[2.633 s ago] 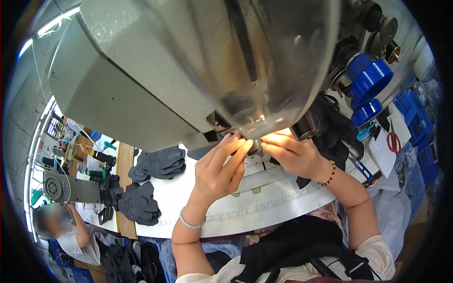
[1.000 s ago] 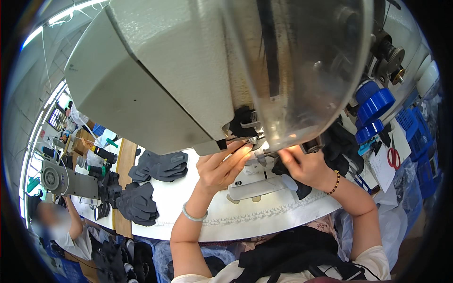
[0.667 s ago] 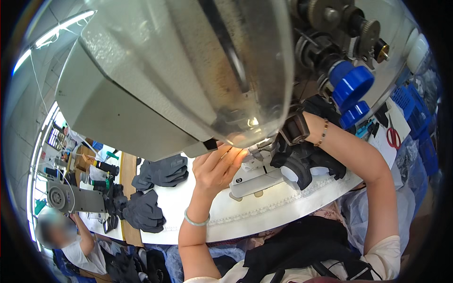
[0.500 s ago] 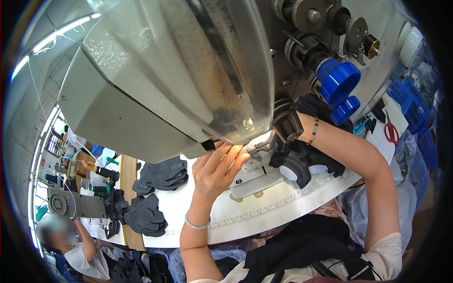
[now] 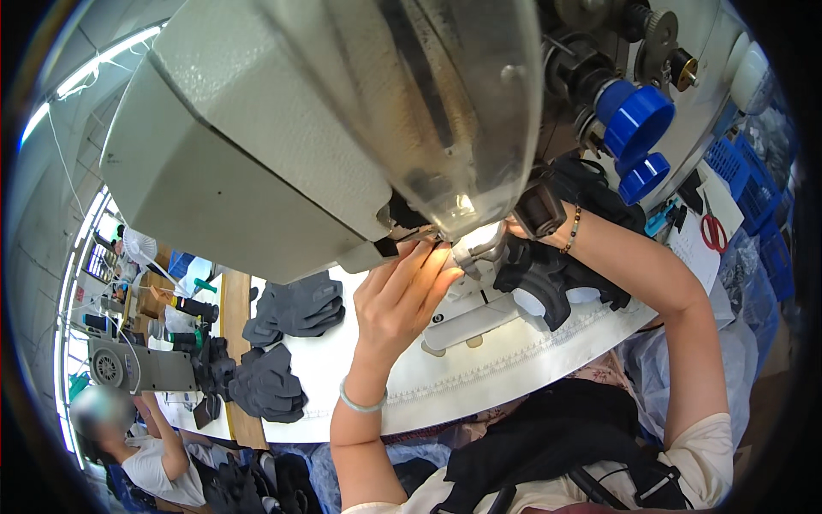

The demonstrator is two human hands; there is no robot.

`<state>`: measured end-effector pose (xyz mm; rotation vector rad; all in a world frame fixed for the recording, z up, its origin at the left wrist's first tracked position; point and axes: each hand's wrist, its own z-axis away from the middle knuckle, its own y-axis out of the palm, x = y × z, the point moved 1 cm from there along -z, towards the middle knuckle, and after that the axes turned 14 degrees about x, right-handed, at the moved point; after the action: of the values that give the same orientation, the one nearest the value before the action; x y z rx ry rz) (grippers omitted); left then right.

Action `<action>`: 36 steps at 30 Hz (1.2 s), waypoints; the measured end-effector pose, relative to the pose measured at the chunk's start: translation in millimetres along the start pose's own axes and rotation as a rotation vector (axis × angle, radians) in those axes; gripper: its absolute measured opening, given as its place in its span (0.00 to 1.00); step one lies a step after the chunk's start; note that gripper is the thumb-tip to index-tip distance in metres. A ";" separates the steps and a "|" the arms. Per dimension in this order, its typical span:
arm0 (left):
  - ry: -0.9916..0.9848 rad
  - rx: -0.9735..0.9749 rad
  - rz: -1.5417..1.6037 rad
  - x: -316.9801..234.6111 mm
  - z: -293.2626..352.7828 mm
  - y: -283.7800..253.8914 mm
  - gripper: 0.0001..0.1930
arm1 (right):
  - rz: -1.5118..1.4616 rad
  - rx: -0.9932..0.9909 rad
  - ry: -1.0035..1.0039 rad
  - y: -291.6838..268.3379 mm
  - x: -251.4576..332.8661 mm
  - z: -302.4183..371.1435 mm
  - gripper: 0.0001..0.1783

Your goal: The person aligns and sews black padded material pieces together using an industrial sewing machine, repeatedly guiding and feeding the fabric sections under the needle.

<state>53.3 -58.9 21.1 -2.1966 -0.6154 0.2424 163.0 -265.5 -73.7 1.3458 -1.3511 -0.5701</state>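
At a sewing machine (image 5: 257, 146), my left hand (image 5: 398, 295) is raised beside the lit metal presser foot (image 5: 479, 250). Its fingers are close together, the thumb points toward the foot, and the tips are partly hidden under the machine head. What they pinch, if anything, does not show. My right hand (image 5: 561, 236) reaches in from the other side, behind a dark machine part (image 5: 539, 210) that covers most of its fingers. Dark grey glove pieces (image 5: 548, 287) with white patches lie below my right wrist, on the machine's right side.
Two piles of dark grey gloves, an upper one (image 5: 300, 307) and a lower one (image 5: 267, 385), lie on the white table (image 5: 342, 343) at left. Red-handled scissors (image 5: 712, 233) and blue crates (image 5: 745, 180) are at right. Another person (image 5: 163, 467) sits at far left by another machine.
The view has shifted, so the machine head sits farther right in the picture. Both hands stay by the presser foot, the left with its fingers slightly closer together.
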 end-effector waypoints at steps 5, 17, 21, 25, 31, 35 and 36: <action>-0.015 0.033 0.041 4.0 1.0 -5.4 0.16 | 0.062 0.051 0.047 -3.2 9.7 26.1 0.12; 0.002 0.026 -0.156 -27.0 -1.3 -4.7 0.12 | 0.192 0.161 0.028 26.2 1.2 -0.7 0.13; -0.040 0.021 -0.238 -43.1 -3.8 0.0 0.10 | 0.250 0.190 0.016 22.0 15.9 29.0 0.13; -0.064 0.023 -0.282 -43.7 -2.8 2.0 0.10 | 0.295 0.236 0.029 36.1 -0.7 6.5 0.14; -0.058 0.009 -0.263 -44.6 -2.1 1.4 0.09 | 0.380 0.307 0.045 40.2 7.9 19.8 0.14; -0.097 -0.011 -0.271 -43.0 -0.8 -2.5 0.10 | 0.417 0.352 0.082 43.5 2.6 33.4 0.15; -0.126 0.027 -0.191 -42.4 -2.1 -7.3 0.10 | 0.412 0.351 0.092 47.5 2.7 34.4 0.15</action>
<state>15.0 -77.9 26.6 -2.0915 -0.8816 0.2881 114.6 -268.4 -40.5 1.2945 -1.6459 0.0096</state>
